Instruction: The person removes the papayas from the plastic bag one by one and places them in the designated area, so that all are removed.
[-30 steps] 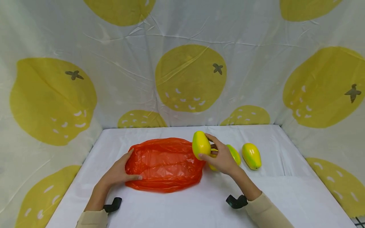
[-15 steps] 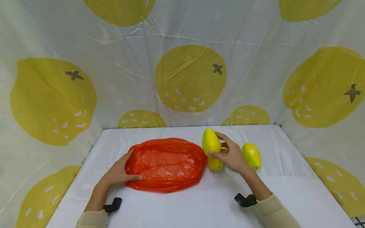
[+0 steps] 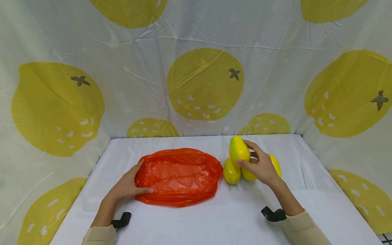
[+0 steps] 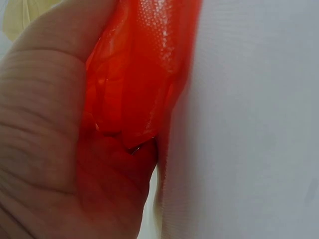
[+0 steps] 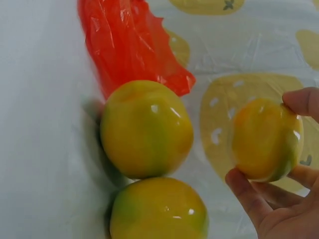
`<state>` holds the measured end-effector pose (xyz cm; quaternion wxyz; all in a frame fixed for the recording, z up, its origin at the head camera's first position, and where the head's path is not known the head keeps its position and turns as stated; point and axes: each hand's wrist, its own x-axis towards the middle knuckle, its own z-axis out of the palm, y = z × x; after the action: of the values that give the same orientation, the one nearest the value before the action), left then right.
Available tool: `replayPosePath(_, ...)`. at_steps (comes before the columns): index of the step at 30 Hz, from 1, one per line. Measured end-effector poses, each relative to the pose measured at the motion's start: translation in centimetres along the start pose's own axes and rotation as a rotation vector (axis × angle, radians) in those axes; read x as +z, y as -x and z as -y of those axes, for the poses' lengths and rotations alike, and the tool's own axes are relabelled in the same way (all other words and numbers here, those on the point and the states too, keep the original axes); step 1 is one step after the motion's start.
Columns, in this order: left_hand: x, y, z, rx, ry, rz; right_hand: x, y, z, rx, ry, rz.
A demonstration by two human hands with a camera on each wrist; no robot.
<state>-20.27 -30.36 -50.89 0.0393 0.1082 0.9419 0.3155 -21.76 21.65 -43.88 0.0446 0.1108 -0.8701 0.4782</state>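
Observation:
My right hand [image 3: 261,165] holds a glossy yellow-green papaya [image 3: 239,149] between thumb and fingers, raised over the table right of the bag. In the right wrist view the fingertips grip the held papaya [image 5: 266,139] from two sides. Below it lie two more papayas, the left one [image 3: 231,172] near the bag and another [image 3: 247,174] partly covered by the hand. Behind the right hand shows part of one more papaya [image 3: 275,165]. My left hand [image 3: 127,183] grips the left end of an open red plastic bag [image 3: 179,177], its thumb over the near rim. Plastic covers the palm in the left wrist view [image 4: 134,74].
A white cloth covers the table [image 3: 196,224]. Behind it and at both sides hangs a pale curtain [image 3: 137,85] printed with big yellow fruits. Each wrist wears a black camera mount, the left mount [image 3: 121,220] and the right mount [image 3: 273,214].
My right hand has carried the papaya rightward from the bag's right edge, over the other papayas. The near-left papaya is now uncovered, the right one partly hidden. My left hand and the bag stay put.

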Motion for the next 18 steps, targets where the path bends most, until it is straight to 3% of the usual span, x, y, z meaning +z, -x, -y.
replayPosePath(18, 0.0, -0.1, 0.0, -0.039, 0.003, 0.016, -3.4, 0.8, -1.6, 0.048, 0.074, -0.073)
